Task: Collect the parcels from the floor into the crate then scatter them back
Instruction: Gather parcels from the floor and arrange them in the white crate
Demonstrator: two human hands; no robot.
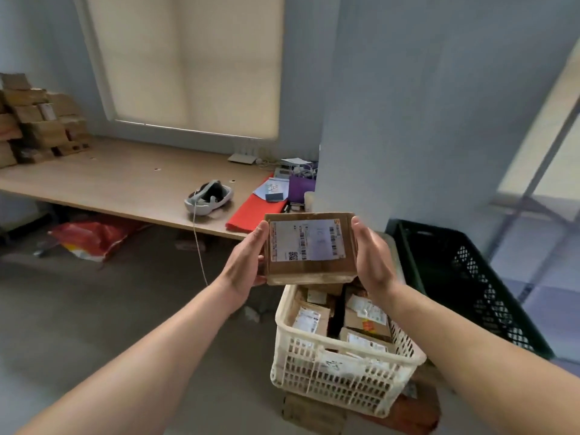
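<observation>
Both hands hold 1 cardboard parcel [309,246] in the air just above the far end of the white crate [339,381]; the left hand [248,259] clasps its left edge and the right hand [373,255] its right edge, thumbs on top, most fingers hidden beneath; its label faces up, the print too blurred to read; the crate sits on the floor, packed with other parcels [364,321], its far rim hidden by the held one; a black crate [470,277] stands just beside it; stacked boxes [37,120] on the bench [110,180] are cut off at the left edge.
</observation>
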